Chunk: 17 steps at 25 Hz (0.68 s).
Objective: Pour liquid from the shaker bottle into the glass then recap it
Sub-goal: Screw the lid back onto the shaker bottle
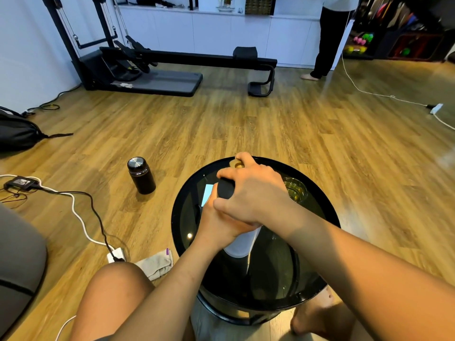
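The shaker bottle (242,244) has a pale white body and a black lid (225,189). It stands over the round black glass-topped table (183,217). My left hand (216,225) wraps around the bottle's body from the left. My right hand (251,193) lies over the black lid, fingers curled around it and a gold-coloured piece (237,164) at its far side. The glass (296,190) stands on the table just right of my right hand, with yellowish liquid inside. Most of the bottle's upper part is hidden by my hands.
A dark flask with a metal cap (141,175) stands on the wooden floor left of the table. Cables and a power strip (115,255) lie at the left, a folded cloth (157,264) near my knee. An exercise machine (172,67) and a standing person (327,38) are far back.
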Available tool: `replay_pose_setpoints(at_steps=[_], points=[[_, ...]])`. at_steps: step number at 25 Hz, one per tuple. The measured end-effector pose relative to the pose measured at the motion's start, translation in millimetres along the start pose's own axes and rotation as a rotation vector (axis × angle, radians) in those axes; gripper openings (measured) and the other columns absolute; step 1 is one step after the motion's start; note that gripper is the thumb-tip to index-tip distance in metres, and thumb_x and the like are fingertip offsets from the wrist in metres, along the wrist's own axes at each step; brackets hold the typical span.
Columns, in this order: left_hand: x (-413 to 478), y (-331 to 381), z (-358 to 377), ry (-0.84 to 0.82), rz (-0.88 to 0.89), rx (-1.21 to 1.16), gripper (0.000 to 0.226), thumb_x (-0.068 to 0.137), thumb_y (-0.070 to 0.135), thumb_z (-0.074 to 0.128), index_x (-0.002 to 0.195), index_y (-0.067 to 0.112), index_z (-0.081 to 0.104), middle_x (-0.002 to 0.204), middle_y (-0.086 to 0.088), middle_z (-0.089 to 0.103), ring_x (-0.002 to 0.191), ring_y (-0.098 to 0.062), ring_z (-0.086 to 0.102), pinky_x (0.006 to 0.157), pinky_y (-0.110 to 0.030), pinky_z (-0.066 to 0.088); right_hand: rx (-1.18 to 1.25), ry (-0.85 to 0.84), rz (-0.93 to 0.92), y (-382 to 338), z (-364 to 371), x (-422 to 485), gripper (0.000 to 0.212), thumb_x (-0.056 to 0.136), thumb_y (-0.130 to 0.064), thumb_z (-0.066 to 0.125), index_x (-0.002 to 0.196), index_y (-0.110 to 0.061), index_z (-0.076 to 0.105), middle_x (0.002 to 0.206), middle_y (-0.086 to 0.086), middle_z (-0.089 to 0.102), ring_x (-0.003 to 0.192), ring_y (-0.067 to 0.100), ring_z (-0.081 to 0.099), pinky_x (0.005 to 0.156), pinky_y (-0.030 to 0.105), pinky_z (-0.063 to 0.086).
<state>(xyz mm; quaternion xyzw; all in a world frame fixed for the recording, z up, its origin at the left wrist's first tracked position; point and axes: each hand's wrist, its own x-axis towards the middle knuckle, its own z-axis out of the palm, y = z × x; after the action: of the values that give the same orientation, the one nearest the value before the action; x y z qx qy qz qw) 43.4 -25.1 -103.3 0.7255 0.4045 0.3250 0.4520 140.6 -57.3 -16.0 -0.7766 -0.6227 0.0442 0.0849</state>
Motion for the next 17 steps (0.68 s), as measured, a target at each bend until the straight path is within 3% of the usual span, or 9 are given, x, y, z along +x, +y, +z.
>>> replay_pose_setpoints(at_steps=[2, 6, 8, 10, 14, 15, 17], points=[[0, 0, -1, -0.002, 0.004, 0.015, 0.119, 0.044, 0.058, 0.086, 0.146, 0.010, 0.049, 0.097, 0.024, 0.072, 0.098, 0.005, 0.069, 0.089, -0.030, 0.062, 0.019, 0.001, 0.020, -2, 0, 0, 0.066, 0.073, -0.069, 0.054, 0.135, -0.047, 0.060, 0.153, 0.000, 0.038, 0.109, 0.033, 0.061, 0.076, 0.035, 0.040], [-2, -4, 0, -0.012, 0.055, 0.117, 0.089, 0.064, 0.030, 0.097, 0.138, 0.006, 0.054, 0.089, 0.032, 0.059, 0.089, 0.013, 0.062, 0.083, -0.013, 0.054, 0.053, 0.023, 0.070, -7, 0, -2, 0.067, 0.076, -0.066, 0.058, 0.139, -0.044, 0.059, 0.156, 0.002, 0.037, 0.118, 0.036, 0.059, 0.088, 0.041, 0.048], [-3, -3, 0, -0.009, 0.074, 0.157, 0.067, 0.069, 0.024, 0.097, 0.122, 0.020, 0.056, 0.092, 0.032, 0.053, 0.088, 0.024, 0.058, 0.072, -0.002, 0.047, 0.059, 0.025, 0.079, -8, 0, -2, 0.068, 0.076, -0.066, 0.058, 0.140, -0.044, 0.059, 0.156, 0.002, 0.036, 0.119, 0.036, 0.058, 0.090, 0.041, 0.048], [-2, -3, 0, -0.011, 0.084, 0.151, 0.065, 0.070, 0.022, 0.097, 0.119, 0.029, 0.055, 0.092, 0.031, 0.053, 0.086, 0.022, 0.057, 0.068, -0.002, 0.045, 0.053, 0.028, 0.071, -8, 0, -2, 0.068, 0.075, -0.067, 0.057, 0.140, -0.043, 0.059, 0.156, 0.003, 0.036, 0.118, 0.037, 0.058, 0.088, 0.041, 0.048], [-3, -3, 0, -0.049, 0.039, 0.063, 0.086, 0.063, 0.035, 0.098, 0.135, 0.014, 0.056, 0.099, 0.024, 0.061, 0.096, 0.010, 0.064, 0.076, -0.007, 0.051, 0.013, -0.015, 0.024, -4, 1, 0, 0.069, 0.077, -0.069, 0.055, 0.140, -0.042, 0.054, 0.156, 0.006, 0.034, 0.117, 0.039, 0.057, 0.081, 0.041, 0.044], [-3, -2, -2, -0.063, 0.003, 0.044, 0.088, 0.061, 0.036, 0.098, 0.135, 0.015, 0.055, 0.102, 0.021, 0.064, 0.100, 0.007, 0.066, 0.080, -0.011, 0.054, -0.004, -0.030, 0.011, -3, 0, 0, 0.072, 0.078, -0.071, 0.054, 0.144, -0.042, 0.049, 0.159, 0.007, 0.031, 0.121, 0.041, 0.054, 0.085, 0.043, 0.046], [-1, -1, -14, -0.169, -0.058, -0.004, 0.082, 0.066, 0.028, 0.100, 0.136, 0.018, 0.058, 0.113, 0.012, 0.070, 0.110, 0.015, 0.063, 0.095, -0.019, 0.054, -0.004, -0.090, -0.016, -2, -5, 2, 0.085, 0.079, -0.078, 0.051, 0.155, -0.046, 0.031, 0.168, 0.008, 0.020, 0.137, 0.047, 0.043, 0.103, 0.054, 0.045]])
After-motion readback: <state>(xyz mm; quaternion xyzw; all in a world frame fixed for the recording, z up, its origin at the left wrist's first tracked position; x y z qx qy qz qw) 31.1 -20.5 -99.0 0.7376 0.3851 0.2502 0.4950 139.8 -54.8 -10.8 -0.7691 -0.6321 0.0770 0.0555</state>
